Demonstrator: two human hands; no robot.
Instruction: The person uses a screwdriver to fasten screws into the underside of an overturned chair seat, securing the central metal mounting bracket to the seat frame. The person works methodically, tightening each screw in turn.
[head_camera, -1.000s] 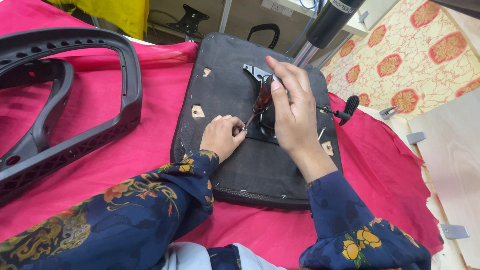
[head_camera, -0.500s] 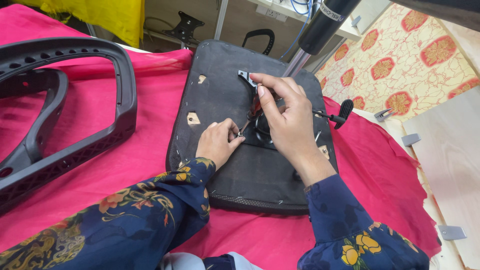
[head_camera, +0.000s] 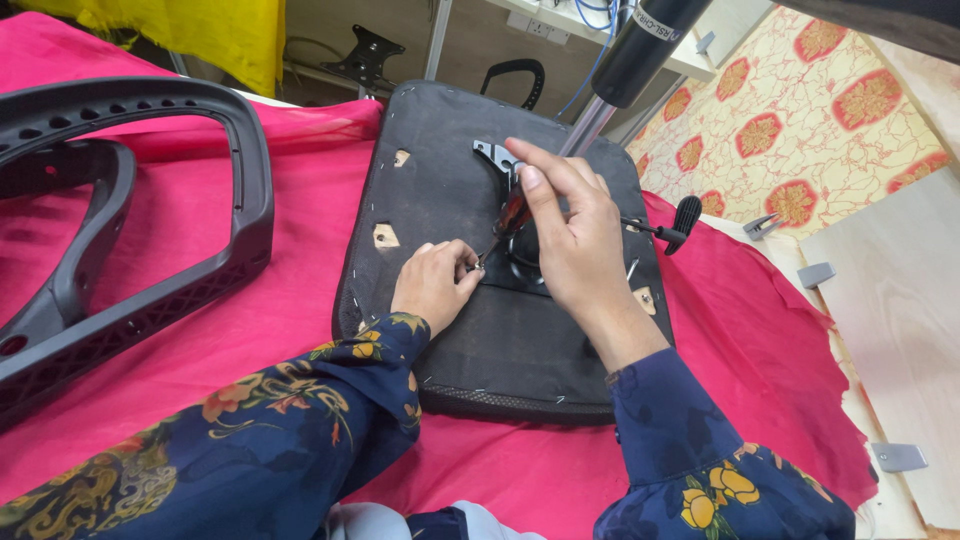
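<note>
Chair seat base (head_camera: 440, 200) lies upside down on the pink cloth (head_camera: 300, 300), black underside fabric up, w/ the metal mechanism plate (head_camera: 497, 156) bolted near its middle. Right hand (head_camera: 570, 235) is closed round a screwdriver (head_camera: 508, 222) w/ a dark red handle; the shaft slants down-left to a fastener at the plate's lower edge. Left hand (head_camera: 432, 285) rests on the fabric just beside the tip, fingers pinched at the screw – can't tell if it grips the screw itself or only steadies the blade.

To do this step well, by my read: keep the driver in line w/ the screw, not leaning as much as it does now, so the tip stays seated. Press down w/ the right palm while turning. Left fingers should guide only, kept off to 1 side of the tip in case it slips. Seat should stay flat; the cloth could let it slide.

Around it: a gas lift cylinder (head_camera: 640, 45) stands at the far edge, an adjustment lever (head_camera: 672, 225) w/ black knob sticks out right, and a black plastic backrest frame (head_camera: 150, 210) lies well apart at left
</note>
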